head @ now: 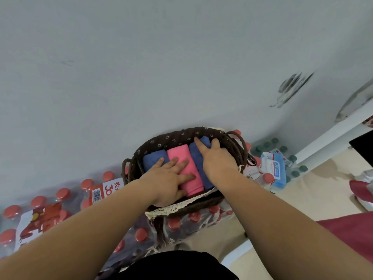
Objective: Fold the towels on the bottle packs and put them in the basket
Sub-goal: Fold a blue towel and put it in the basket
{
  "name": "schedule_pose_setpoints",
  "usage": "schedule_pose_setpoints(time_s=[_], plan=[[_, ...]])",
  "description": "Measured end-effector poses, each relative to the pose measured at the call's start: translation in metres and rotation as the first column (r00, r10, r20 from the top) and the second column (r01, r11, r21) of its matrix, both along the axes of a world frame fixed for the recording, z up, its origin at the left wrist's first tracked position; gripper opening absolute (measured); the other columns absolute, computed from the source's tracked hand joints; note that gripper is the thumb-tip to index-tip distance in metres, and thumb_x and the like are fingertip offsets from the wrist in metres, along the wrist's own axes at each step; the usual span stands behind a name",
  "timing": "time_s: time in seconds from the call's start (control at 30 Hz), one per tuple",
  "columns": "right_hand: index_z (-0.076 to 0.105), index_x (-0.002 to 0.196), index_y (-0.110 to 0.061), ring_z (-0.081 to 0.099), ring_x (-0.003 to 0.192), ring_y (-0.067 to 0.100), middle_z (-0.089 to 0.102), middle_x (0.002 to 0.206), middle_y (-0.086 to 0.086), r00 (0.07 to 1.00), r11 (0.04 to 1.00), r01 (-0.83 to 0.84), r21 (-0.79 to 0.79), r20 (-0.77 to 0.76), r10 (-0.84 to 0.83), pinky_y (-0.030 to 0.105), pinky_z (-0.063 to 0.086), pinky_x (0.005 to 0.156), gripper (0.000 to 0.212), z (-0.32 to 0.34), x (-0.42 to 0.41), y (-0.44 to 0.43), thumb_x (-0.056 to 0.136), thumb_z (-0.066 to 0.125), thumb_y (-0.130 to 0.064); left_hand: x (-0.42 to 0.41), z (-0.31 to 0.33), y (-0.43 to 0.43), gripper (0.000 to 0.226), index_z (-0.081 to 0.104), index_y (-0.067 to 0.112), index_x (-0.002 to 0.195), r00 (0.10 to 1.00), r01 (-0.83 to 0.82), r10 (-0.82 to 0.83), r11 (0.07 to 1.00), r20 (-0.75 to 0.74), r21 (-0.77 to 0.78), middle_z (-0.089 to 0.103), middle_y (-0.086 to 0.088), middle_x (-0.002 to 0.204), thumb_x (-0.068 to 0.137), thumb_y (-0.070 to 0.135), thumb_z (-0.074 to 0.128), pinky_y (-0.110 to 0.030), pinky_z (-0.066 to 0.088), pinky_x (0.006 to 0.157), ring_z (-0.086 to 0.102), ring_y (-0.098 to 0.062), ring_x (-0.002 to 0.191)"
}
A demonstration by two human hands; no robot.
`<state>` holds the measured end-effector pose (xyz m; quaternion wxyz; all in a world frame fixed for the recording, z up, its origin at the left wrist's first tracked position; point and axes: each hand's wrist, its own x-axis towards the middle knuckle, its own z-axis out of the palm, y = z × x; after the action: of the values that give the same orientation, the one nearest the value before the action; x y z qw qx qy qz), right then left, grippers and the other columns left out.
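A dark brown woven basket (232, 144) with a flowered lining stands on shrink-wrapped bottle packs (40, 215) with red caps. Inside it lie three folded towels side by side: a blue towel (151, 159) on the left, a pink towel (186, 158) in the middle, another blue towel (198, 156) on the right. My left hand (167, 182) lies flat with fingers spread over the left blue towel and the pink one. My right hand (218, 158) presses flat on the right blue towel. Neither hand grips anything.
A pale wall rises right behind the basket. To the right lie a blue and white wipes pack (274, 168) and green-capped bottles (282, 148). A white ledge (333, 134) runs at the far right, with red cloth (355, 235) below it.
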<state>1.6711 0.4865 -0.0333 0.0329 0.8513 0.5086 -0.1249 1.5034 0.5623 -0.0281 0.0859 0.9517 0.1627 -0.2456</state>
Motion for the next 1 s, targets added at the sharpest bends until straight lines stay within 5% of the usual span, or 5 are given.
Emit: schedule_pose_setpoints(time_s=[0.27, 0.43, 0.57, 0.83, 1.0], plan=[[0.033, 0.152, -0.009, 0.039, 0.133, 0.040, 0.033, 0.153, 0.022, 0.878, 0.933, -0.355, 0.060, 0.363, 0.311, 0.049, 0.035, 0.108, 0.066, 0.020, -0.010, -0.015, 0.088, 0.019, -0.021, -0.001, -0.002, 0.005, 0.060, 0.010, 0.049, 0.153, 1.000, -0.005, 0.005, 1.000, 0.000, -0.012, -0.015, 0.003, 0.165, 0.099, 0.058, 0.034, -0.054, -0.008, 0.119, -0.011, -0.024, 0.152], [-0.013, 0.154, -0.002, -0.019, 0.150, 0.033, -0.025, 0.160, 0.019, 0.869, 0.832, -0.444, -0.332, 0.069, 0.491, 0.044, 0.001, 0.124, 0.071, 0.024, 0.005, -0.019, 0.101, 0.033, -0.013, 0.003, -0.001, 0.005, 0.058, 0.011, 0.050, 0.152, 1.000, 0.019, -0.019, 1.000, -0.012, -0.015, -0.014, 0.003, 0.165, 0.099, 0.055, 0.035, -0.055, -0.005, 0.120, -0.009, -0.025, 0.152], [-0.021, 0.151, -0.001, -0.023, 0.148, 0.034, -0.034, 0.156, 0.020, 0.925, 0.856, -0.378, -0.353, -0.119, 0.360, 0.041, 0.002, 0.124, 0.091, 0.011, 0.008, -0.008, 0.093, 0.049, 0.000, 0.002, -0.002, 0.007, 0.059, 0.011, 0.050, 0.152, 1.000, 0.015, -0.016, 0.999, -0.011, -0.035, -0.014, 0.003, 0.165, 0.100, 0.054, 0.037, -0.055, -0.007, 0.120, -0.011, -0.025, 0.152], [-0.018, 0.155, -0.010, -0.026, 0.148, 0.023, -0.033, 0.158, 0.011, 0.937, 0.936, -0.247, -0.252, -0.308, 0.165, 0.040, -0.008, 0.123, 0.083, 0.010, 0.001, -0.004, 0.099, 0.036, -0.040, 0.013, 0.004, 0.002, 0.057, 0.030, 0.030, 0.151, 0.980, -0.093, 0.086, 0.995, 0.182, 0.030, 0.013, -0.002, 0.165, 0.098, 0.048, 0.040, -0.056, 0.007, 0.121, 0.008, -0.026, 0.151], [-0.016, 0.155, -0.009, -0.024, 0.149, 0.024, -0.029, 0.160, 0.012, 0.945, 0.954, -0.248, -0.168, -0.260, 0.200, 0.039, -0.008, 0.123, 0.081, 0.009, -0.013, -0.013, 0.100, 0.031, -0.044, 0.020, -0.009, -0.008, 0.086, -0.014, 0.015, 0.156, 0.979, -0.193, 0.189, 0.981, 0.076, 0.036, -0.023, -0.007, 0.163, 0.096, 0.056, 0.032, -0.056, -0.005, 0.121, -0.020, -0.029, 0.150]])
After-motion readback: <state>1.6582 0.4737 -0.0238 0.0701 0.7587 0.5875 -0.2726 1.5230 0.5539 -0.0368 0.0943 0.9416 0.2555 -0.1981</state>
